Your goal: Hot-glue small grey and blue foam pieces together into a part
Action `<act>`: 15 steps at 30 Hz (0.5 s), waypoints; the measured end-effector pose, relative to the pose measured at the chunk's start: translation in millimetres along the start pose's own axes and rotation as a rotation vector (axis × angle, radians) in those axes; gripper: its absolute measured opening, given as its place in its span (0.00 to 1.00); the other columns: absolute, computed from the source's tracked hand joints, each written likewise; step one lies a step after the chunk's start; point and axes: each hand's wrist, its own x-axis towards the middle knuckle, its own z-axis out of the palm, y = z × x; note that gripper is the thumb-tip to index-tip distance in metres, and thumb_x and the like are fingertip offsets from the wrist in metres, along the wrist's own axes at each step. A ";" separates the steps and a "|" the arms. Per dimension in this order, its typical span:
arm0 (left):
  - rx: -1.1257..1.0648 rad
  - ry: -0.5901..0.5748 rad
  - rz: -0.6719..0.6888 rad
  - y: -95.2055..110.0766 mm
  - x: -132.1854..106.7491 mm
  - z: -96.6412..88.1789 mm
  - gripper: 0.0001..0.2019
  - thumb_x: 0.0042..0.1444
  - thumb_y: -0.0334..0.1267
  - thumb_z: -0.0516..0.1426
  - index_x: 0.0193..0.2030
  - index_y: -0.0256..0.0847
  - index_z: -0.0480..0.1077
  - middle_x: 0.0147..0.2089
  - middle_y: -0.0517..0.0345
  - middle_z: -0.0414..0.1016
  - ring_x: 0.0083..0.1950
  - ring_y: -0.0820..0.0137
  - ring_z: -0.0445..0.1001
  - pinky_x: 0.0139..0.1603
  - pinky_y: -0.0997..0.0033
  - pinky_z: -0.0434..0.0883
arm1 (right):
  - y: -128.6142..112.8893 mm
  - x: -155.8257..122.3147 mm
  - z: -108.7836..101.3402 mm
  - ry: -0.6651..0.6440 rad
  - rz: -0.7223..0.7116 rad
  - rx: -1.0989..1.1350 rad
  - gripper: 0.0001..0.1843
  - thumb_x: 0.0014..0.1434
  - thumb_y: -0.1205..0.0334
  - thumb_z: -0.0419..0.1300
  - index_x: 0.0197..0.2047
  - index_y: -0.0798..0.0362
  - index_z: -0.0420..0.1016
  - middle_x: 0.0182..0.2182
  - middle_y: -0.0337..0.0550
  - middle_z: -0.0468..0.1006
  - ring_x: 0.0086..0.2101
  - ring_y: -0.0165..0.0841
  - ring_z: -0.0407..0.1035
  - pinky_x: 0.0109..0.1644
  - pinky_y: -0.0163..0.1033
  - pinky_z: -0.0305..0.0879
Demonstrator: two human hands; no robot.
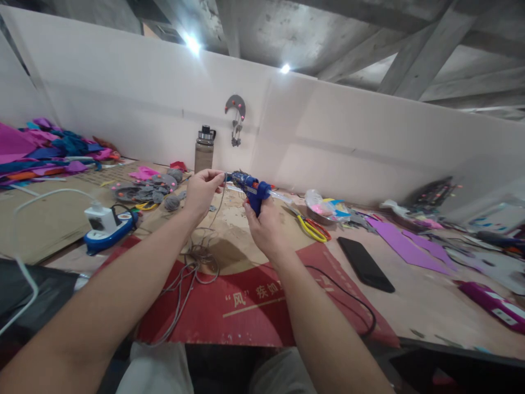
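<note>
My right hand (266,223) is wrapped round the handle of a blue hot glue gun (253,190), raised above the cardboard with its nozzle pointing left. A clear glue stick (281,197) sticks out of its back end. My left hand (204,189) is closed in a pinch right at the nozzle, with a grey cord (222,203) hanging from the fingers. Whatever small piece lies between those fingertips is hidden. Below, the cord runs down to a loose tangle (200,257) on the red and brown cardboard (254,317).
Yellow-handled scissors (312,230) and a black phone (365,264) lie to the right. Grey felt pieces (151,191) and a power strip (110,232) are at left. A bottle (204,153) stands by the wall, where a felt moon ornament (235,106) hangs.
</note>
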 end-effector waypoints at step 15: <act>0.009 0.003 0.006 -2.0 0.7 -0.4 0.08 0.45 0.39 0.60 0.29 0.36 0.72 0.25 0.57 0.71 0.25 0.76 0.68 0.23 0.78 0.63 | -0.7 -0.8 -0.4 0.002 -0.008 -0.035 0.13 0.58 0.58 0.49 0.45 0.55 0.62 0.37 0.52 0.71 0.36 0.39 0.66 0.41 0.44 0.62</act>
